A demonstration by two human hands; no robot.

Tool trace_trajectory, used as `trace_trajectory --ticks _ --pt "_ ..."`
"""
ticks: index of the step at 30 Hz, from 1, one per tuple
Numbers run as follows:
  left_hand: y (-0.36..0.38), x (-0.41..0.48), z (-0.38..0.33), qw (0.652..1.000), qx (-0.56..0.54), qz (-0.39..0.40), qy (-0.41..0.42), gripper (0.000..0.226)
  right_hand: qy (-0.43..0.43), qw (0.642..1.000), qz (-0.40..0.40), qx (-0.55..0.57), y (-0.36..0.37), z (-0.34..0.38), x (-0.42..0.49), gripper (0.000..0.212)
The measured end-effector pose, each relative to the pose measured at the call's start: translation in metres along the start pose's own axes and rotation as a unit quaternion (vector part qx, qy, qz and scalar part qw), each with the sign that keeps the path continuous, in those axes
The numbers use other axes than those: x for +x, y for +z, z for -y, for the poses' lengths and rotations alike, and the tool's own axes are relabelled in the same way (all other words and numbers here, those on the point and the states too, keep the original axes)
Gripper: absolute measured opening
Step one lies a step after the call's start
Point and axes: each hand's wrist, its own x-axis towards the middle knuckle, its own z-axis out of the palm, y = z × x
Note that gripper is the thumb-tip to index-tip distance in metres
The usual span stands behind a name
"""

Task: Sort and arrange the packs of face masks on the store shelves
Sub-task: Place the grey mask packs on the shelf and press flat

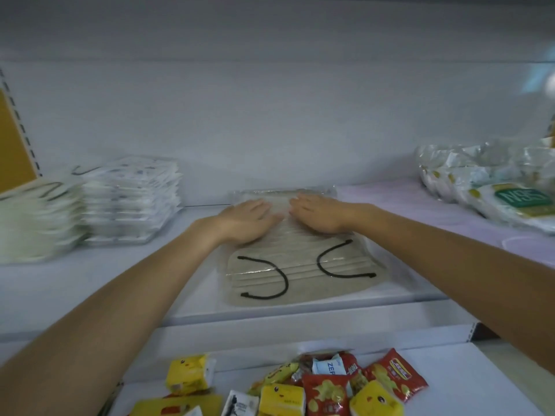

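A clear pack of beige face masks with black ear loops lies flat in the middle of the white shelf. My left hand and my right hand both rest palm down on the far half of the pack, fingers straight, fingertips nearly meeting. At the left stand two stacks of white mask packs, and cream ones beside them. A heap of N95 mask packs lies at the right.
On the lower shelf, near the bottom edge, lie yellow tissue packs and red snack bags. A yellow side panel closes the shelf at the left. The white back wall is close behind the packs.
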Motion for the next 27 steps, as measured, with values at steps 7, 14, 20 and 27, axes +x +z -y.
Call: trace_trajectory --ticks 7,14,20,27 --pt "-0.003 -0.001 0.010 0.999 -0.016 -0.048 -0.010 0.070 -0.031 0.999 -0.029 -0.017 0.003 0.014 -0.054 0.054" --pt "-0.011 0.005 0.024 0.998 -0.009 -0.049 -0.028 0.066 -0.094 0.995 0.018 -0.038 0.012 0.023 -0.094 0.064" --pt "-0.028 0.030 0.017 0.999 -0.003 -0.053 0.001 0.060 -0.087 0.996 0.009 -0.031 0.019 0.019 -0.084 0.065" --pt "-0.011 0.058 0.018 0.995 -0.072 0.038 -0.060 0.070 -0.086 0.996 0.001 -0.030 0.024 0.016 -0.084 0.065"
